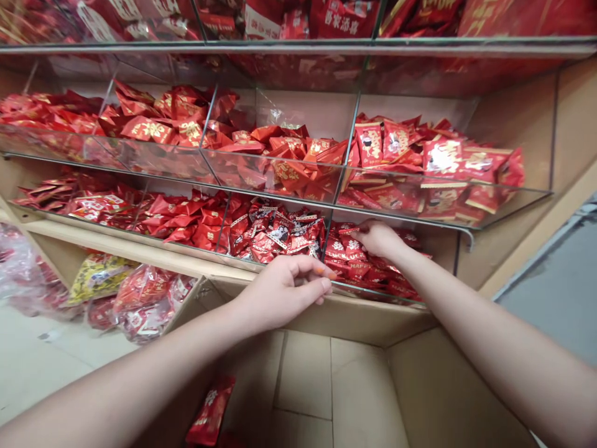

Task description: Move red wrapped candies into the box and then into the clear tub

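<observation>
My right hand point(380, 239) reaches into the lower right compartment, its fingertips on red packets point(347, 249) printed "LUCK" and "HAPPY"; whether it grips one is hidden. Over the front edge of the lower shelf is my left hand point(291, 289), palm inward, thumb and fingers close together near the glass lip. Anything between those fingertips is too small to make out. Below both hands stands an open cardboard box point(368, 317), with a red packet point(212, 410) lying inside at its lower left.
Glass dividers split the shelves into compartments of red packets point(289, 149). Plastic bags of packets point(144, 295) and a yellow bag point(100, 274) sit low at the left. A wooden side panel point(536, 230) bounds the shelves at the right.
</observation>
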Motion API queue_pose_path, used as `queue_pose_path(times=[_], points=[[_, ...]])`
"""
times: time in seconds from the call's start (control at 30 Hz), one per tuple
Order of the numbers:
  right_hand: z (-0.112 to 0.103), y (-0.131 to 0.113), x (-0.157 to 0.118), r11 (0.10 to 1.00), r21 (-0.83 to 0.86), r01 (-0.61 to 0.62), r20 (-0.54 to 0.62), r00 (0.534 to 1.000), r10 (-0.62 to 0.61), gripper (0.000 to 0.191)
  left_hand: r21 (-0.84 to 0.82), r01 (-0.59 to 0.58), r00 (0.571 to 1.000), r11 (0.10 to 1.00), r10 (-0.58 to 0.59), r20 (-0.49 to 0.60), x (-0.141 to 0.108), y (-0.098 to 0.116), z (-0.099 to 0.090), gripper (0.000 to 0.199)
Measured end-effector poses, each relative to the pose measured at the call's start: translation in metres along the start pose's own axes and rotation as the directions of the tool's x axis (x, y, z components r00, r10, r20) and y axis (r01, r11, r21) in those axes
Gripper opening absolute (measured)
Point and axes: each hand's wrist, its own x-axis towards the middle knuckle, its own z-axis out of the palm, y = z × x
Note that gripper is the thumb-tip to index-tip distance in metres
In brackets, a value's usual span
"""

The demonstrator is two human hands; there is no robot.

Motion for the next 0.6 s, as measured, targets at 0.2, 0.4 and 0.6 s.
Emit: queue_pose_path(times=[0.2, 0.4, 0.6], points=[[-0.007, 0.003, 0.005, 0.997, -0.077, 0.007, -0.001, 1.000, -0.007, 0.027, 0.082, 0.001, 0.998, 0.997, -0.007, 0.066, -0.002, -0.004, 0.000, 0.019], [-0.003, 0.013, -0.001, 0.991, -0.123, 0.048, -0.063, 0.996, -0.056, 0.027, 0.144, -0.018, 0.993, 0.989, 0.001, 0.118, -0.002, -0.003, 0.001, 0.020], [-0.005, 0.005, -0.014, 0.968, -0.145, 0.203, -0.094, 0.971, -0.218, 0.021, 0.202, -0.042, 0.993, 0.978, 0.018, 0.120, -0.003, -0.002, 0.000, 0.020]])
